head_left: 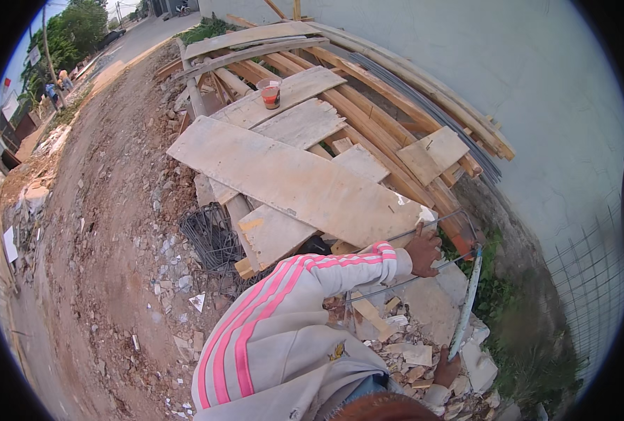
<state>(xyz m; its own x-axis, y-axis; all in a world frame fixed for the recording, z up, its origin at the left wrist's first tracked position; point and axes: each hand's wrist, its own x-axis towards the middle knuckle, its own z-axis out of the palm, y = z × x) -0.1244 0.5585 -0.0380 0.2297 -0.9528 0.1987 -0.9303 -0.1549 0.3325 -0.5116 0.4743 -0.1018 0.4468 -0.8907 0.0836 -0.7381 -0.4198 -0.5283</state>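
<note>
My left hand, in a grey sleeve with pink stripes, has its fingers bent over a thin metal rod at the right end of the planks. The rod is bent at its far right, and another length of it runs back below the hand. In my right hand, lower down, is the lower end of a long pale blue bar. The upper end of this bar meets the bent rod by a timber with an orange-red end. My sleeve hides part of the rod.
A wide plank lies across stacked timber, with a plastic cup holding red liquid behind it. A bundle of dark wire sits left of the pile. Broken rubble lies below, wire mesh leans by the pale wall.
</note>
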